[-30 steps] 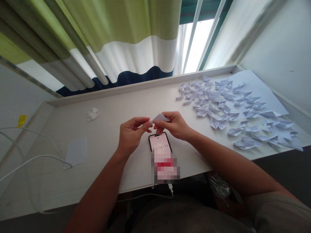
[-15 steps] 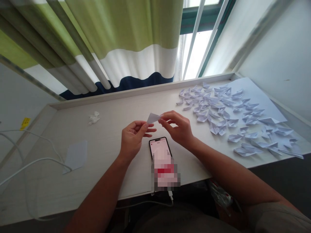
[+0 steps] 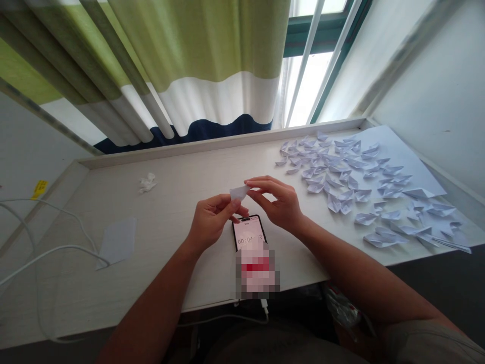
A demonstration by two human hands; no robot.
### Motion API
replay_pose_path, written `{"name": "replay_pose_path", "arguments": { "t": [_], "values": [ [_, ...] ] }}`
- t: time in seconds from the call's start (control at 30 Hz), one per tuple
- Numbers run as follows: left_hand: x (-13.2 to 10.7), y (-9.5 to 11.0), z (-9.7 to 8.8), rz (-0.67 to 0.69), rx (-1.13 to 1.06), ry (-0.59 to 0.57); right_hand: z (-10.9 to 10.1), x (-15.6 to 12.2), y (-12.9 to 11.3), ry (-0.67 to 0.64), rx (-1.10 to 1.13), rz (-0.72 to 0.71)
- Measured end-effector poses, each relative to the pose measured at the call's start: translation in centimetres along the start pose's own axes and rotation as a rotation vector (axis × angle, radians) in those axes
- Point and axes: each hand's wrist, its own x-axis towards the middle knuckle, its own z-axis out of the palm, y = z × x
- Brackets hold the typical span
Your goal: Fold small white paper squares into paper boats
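A small folded white paper piece (image 3: 239,192) is held above the white desk (image 3: 178,177) by both hands. My left hand (image 3: 212,220) pinches its lower left side with thumb and fingertips. The fingertips of my right hand (image 3: 278,202) pinch its right end. Just below the hands a phone (image 3: 248,233) lies on the desk with its screen lit, and a cable runs from its near end.
Several folded white paper boats (image 3: 341,172) are spread over the desk's right side, near a white sheet (image 3: 397,151). A crumpled paper scrap (image 3: 146,183) and a paper slip (image 3: 117,241) lie at left, with white cables (image 3: 49,253). Curtain and window stand behind.
Both hands stayed together above the phone, working the paper piece; it has turned slightly and now sits lower between the fingertips. The view shifted a little.
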Motion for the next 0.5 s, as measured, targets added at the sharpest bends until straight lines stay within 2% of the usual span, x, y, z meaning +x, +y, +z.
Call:
{"name": "replay_pose_path", "arguments": {
  "t": [0.2,0.5],
  "values": [
    [-0.55,-0.62,0.17,0.015,0.069,0.103,-0.13,0.24,0.19,-0.014,-0.056,-0.034],
    [-0.57,-0.24,0.29,0.024,-0.079,0.047,-0.31,0.49,-0.14,-0.025,-0.070,-0.092]
  ]
}}
